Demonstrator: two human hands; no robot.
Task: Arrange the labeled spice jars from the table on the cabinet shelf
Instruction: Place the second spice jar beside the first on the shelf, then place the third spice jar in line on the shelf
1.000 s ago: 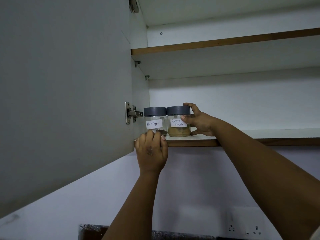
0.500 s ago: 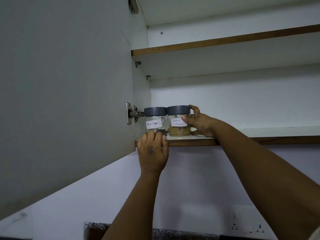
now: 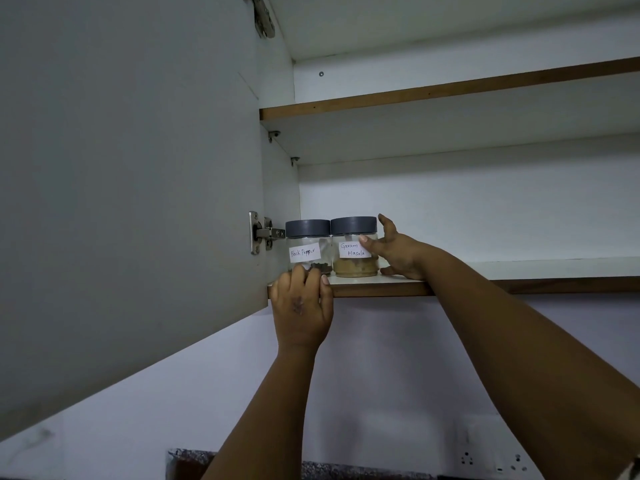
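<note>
Two clear spice jars with grey lids stand side by side at the left end of the lower cabinet shelf (image 3: 381, 289). The left one is labelled Black Pepper (image 3: 306, 244), the right one Garam Masala (image 3: 351, 263). My right hand (image 3: 398, 252) lies on the shelf just right of the Garam Masala jar, fingers spread, thumb touching its label and index finger raised beside the lid. My left hand (image 3: 301, 306) curls its fingers over the shelf's front edge, right below the Black Pepper jar and hiding that jar's base.
The open grey cabinet door (image 3: 121, 202) fills the left side, its hinge (image 3: 263, 233) close to the Black Pepper jar. An upper shelf (image 3: 450, 95) runs above. The lower shelf stretches bare to the right. A wall socket (image 3: 491, 459) and a dark countertop edge (image 3: 194, 465) show below.
My right hand has loosened from around the Garam Masala jar; its fingers have come off the lid and spread. The jars and my left hand stay put.
</note>
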